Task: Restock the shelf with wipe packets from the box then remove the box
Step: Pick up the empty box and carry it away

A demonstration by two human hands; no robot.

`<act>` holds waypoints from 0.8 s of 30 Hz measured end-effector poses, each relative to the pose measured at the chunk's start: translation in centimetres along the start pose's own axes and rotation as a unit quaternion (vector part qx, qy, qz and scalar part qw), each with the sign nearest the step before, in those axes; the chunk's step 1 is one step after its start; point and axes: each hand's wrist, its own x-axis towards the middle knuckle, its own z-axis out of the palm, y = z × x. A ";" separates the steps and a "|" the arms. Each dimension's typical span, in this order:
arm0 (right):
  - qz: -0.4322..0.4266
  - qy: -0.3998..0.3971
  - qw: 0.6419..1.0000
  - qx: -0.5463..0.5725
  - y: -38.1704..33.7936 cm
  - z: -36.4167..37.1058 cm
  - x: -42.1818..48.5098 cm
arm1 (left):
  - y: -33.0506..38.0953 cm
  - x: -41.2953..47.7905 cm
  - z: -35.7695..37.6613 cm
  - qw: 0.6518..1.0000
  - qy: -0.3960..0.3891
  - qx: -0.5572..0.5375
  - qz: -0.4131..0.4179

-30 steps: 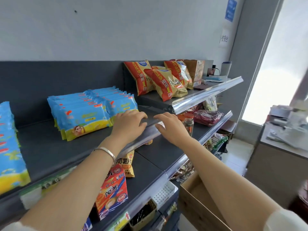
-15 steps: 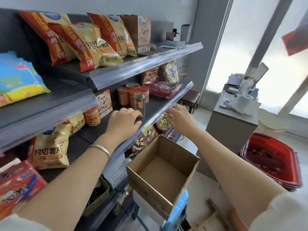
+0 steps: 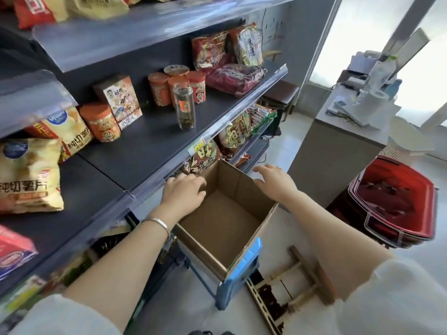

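Note:
An open cardboard box [image 3: 225, 226] with nothing visible inside rests on a blue plastic stool [image 3: 244, 269] in front of the shelving. My left hand [image 3: 183, 194], a silver bangle on its wrist, hovers at the box's near-left rim with loosely curled fingers. My right hand [image 3: 275, 180] is spread open just above the box's far-right rim. Neither hand holds anything. No wipe packets are in view.
The dark shelf [image 3: 150, 143] beside the box carries snack bags, orange canisters and a glass jar [image 3: 184, 108]. Stacked red baskets [image 3: 396, 206] sit on the floor at right, a grey counter [image 3: 338, 146] stands behind, and a wooden frame [image 3: 297, 286] lies on the floor.
My view has dropped from the upper wipe shelf down to the box. Both hands have come down off the shelf edge and now sit at the box's rims.

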 end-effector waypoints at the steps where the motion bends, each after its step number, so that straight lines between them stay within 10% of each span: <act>1: 0.006 -0.003 1.000 0.002 0.1 0.2 0.2 | 0.1 0.3 0.3 1.000 -0.007 -0.003 0.002; 12: 0.011 -0.065 0.998 0.003 1.0 3.4 3.2 | 0.1 0.7 4.7 0.998 -0.023 -0.018 -0.056; 24: -0.003 -0.158 0.987 -0.039 4.9 8.1 6.8 | 3.3 -3.2 11.5 0.927 -0.059 -0.045 -0.368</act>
